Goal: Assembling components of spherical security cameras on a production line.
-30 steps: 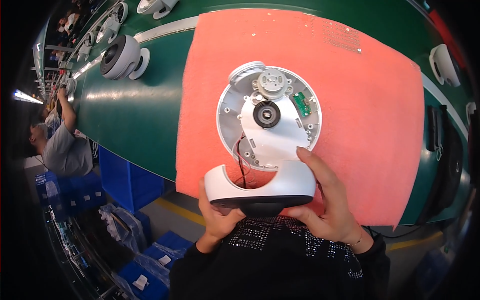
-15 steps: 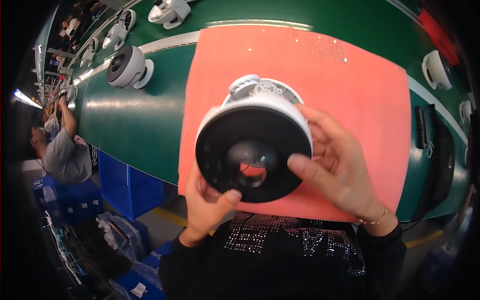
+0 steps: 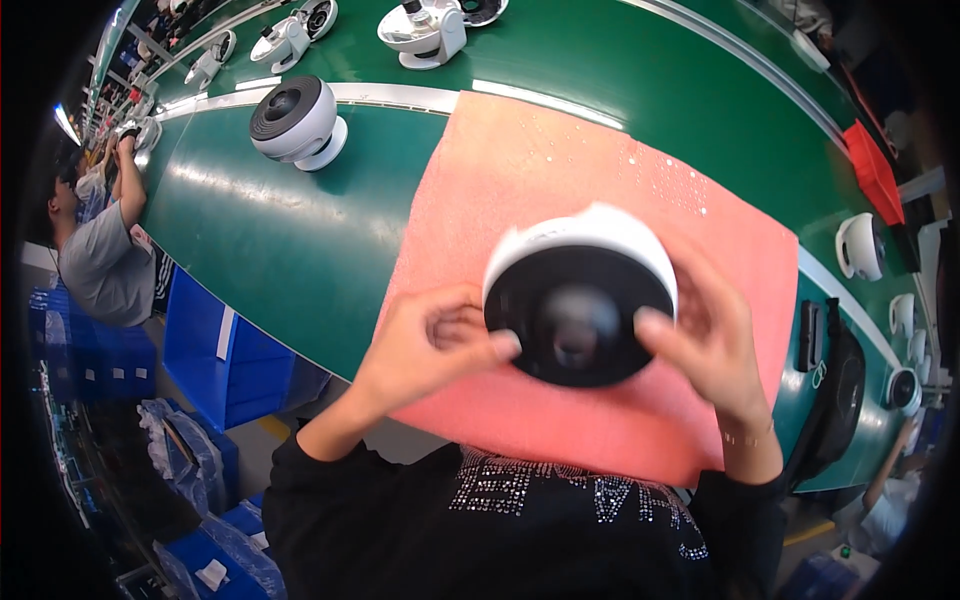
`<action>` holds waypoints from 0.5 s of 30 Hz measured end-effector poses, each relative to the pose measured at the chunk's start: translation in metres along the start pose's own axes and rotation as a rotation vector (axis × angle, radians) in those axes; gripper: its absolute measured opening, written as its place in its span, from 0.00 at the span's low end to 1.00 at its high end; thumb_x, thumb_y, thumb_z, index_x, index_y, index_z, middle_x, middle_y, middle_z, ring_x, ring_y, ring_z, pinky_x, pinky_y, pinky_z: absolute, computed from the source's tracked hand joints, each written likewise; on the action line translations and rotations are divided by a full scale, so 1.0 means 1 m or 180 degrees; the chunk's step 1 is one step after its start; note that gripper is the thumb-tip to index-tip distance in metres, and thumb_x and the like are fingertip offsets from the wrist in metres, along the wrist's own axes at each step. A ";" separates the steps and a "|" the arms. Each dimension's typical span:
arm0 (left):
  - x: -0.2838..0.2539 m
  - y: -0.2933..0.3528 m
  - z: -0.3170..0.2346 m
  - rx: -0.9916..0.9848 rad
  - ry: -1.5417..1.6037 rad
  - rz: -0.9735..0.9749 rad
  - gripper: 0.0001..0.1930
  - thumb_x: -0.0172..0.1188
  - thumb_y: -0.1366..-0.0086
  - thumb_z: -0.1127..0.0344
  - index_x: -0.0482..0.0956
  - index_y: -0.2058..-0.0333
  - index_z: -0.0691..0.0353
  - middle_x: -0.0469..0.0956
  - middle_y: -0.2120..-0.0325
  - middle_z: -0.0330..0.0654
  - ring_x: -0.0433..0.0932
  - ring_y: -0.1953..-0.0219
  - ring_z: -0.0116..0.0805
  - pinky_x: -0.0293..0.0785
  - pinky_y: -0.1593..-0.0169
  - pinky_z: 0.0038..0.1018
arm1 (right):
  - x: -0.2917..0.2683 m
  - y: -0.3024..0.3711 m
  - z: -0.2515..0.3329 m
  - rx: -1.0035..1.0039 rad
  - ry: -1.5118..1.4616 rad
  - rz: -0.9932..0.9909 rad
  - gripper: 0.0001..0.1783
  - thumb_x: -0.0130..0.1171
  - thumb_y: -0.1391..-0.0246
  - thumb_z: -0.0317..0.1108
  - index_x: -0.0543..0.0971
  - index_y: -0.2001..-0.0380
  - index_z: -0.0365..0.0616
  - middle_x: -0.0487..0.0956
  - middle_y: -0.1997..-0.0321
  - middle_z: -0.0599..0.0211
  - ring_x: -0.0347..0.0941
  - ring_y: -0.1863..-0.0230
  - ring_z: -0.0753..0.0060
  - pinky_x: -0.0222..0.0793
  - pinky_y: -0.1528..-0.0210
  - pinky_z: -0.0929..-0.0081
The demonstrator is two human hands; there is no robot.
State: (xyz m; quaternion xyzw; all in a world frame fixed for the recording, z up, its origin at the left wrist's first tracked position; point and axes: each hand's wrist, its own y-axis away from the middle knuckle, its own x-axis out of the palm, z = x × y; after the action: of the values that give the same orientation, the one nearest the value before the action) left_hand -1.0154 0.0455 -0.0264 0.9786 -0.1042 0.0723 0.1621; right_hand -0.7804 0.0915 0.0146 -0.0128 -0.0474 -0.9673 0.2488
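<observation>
A round white fan-like device point(image 3: 578, 230) with a glossy black front point(image 3: 530, 300) is tilted so that the front faces me, above the orange-pink mat; motion blurs it. My right hand point(image 3: 715, 345) grips its right side, thumb on the black front and fingers around the white shell. At the left rim is my left hand point(image 3: 425, 335), its thumb against the front's lower left edge and its fingers curled at the side. The back of the device is hidden.
The pink mat point(image 3: 450, 230) lies on a green workbench point(image 3: 240, 220). Similar white devices stand left point(image 3: 325, 145) and right point(image 3: 858, 245). A black pouch point(image 3: 835, 400) lies at right, a red bin point(image 3: 872, 175) behind it. Blue crates point(image 3: 200, 350) are below left, near a seated person point(image 3: 105, 255).
The device has moved right in view and looks smaller. The open round part with metal fittings behind it no longer shows. My head view has shifted, and both hands stay at the device.
</observation>
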 end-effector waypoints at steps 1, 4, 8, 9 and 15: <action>0.003 0.004 -0.008 0.0117 -0.0500 -0.0017 0.18 0.66 0.51 0.70 0.72 0.62 0.70 0.78 0.70 0.44 0.79 0.66 0.29 0.75 0.61 0.23 | -0.007 0.011 -0.007 -0.0308 0.0486 0.0243 0.34 0.59 0.55 0.24 0.59 0.44 0.32 0.72 0.52 0.57 0.70 0.53 0.71 0.70 0.56 0.77; 0.007 0.006 -0.008 0.1018 -0.1422 -0.0007 0.22 0.70 0.56 0.67 0.73 0.63 0.70 0.79 0.72 0.48 0.80 0.69 0.33 0.77 0.63 0.25 | -0.008 0.024 -0.006 -0.0896 0.1365 0.0256 0.34 0.66 0.62 0.25 0.64 0.50 0.32 0.73 0.53 0.50 0.73 0.54 0.63 0.72 0.57 0.73; 0.006 -0.002 -0.015 0.1599 -0.2381 -0.0016 0.19 0.71 0.57 0.64 0.75 0.69 0.70 0.78 0.82 0.44 0.80 0.78 0.31 0.77 0.72 0.21 | -0.012 0.020 -0.009 -0.0481 0.1253 -0.0030 0.31 0.68 0.65 0.26 0.67 0.55 0.33 0.75 0.59 0.54 0.75 0.59 0.65 0.73 0.58 0.74; 0.007 -0.007 -0.015 0.1702 -0.2345 -0.0113 0.18 0.71 0.58 0.62 0.75 0.74 0.68 0.76 0.86 0.41 0.78 0.82 0.31 0.74 0.78 0.21 | -0.012 0.015 -0.012 -0.0473 0.1286 -0.0191 0.29 0.69 0.65 0.28 0.68 0.58 0.34 0.76 0.63 0.57 0.76 0.63 0.67 0.73 0.61 0.75; -0.003 -0.030 -0.021 0.1356 -0.3051 0.0056 0.20 0.70 0.58 0.56 0.70 0.83 0.65 0.69 0.92 0.42 0.73 0.88 0.36 0.68 0.84 0.26 | -0.023 -0.020 -0.019 0.0217 0.1989 -0.0137 0.19 0.65 0.58 0.38 0.72 0.68 0.37 0.73 0.82 0.62 0.71 0.81 0.71 0.64 0.79 0.79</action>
State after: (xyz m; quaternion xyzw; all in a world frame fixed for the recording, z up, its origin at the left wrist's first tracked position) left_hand -1.0133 0.0807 -0.0165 0.9122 -0.1579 -0.3626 -0.1069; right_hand -0.7697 0.1178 -0.0066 0.2943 -0.0013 -0.9273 0.2311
